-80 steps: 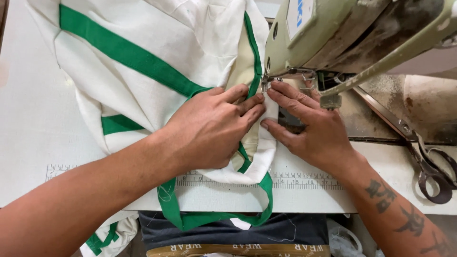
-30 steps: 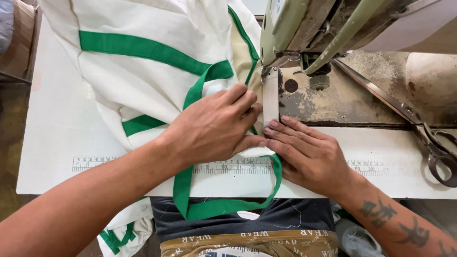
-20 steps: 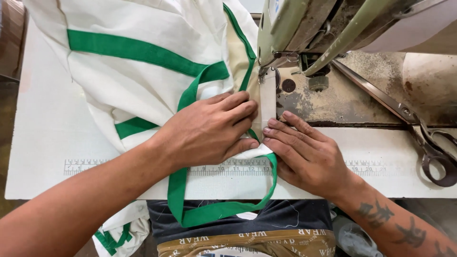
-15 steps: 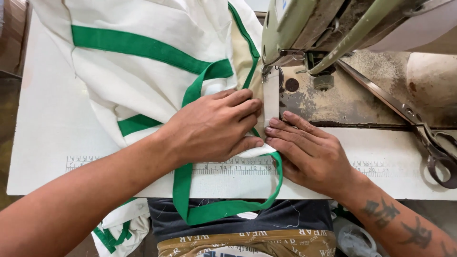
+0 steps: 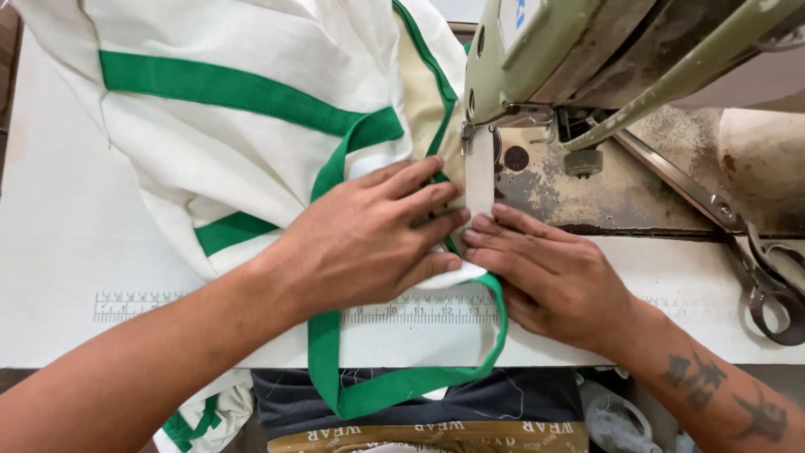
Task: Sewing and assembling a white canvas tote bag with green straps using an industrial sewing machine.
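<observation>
A white cloth bag (image 5: 251, 134) with green bands and a green strap (image 5: 394, 386) lies on the sewing table. My left hand (image 5: 369, 235) presses flat on the bag's edge, fingers pointing right toward the needle. My right hand (image 5: 545, 273) lies flat beside it, fingertips on the small white label strip (image 5: 479, 180) at the presser foot of the green sewing machine (image 5: 587, 59). Both hands pin the fabric down; neither grips it.
The white table (image 5: 59, 277) carries a printed ruler strip (image 5: 142, 306) along its front. Large scissors (image 5: 771, 285) lie at the right edge. The machine's worn metal bed (image 5: 570, 197) sits right of the needle. The green strap loop hangs over the front edge.
The bag and both hands have shifted slightly toward me and left from the needle area since the earliest frame; over the last second the hands stay pressed in nearly the same spot.
</observation>
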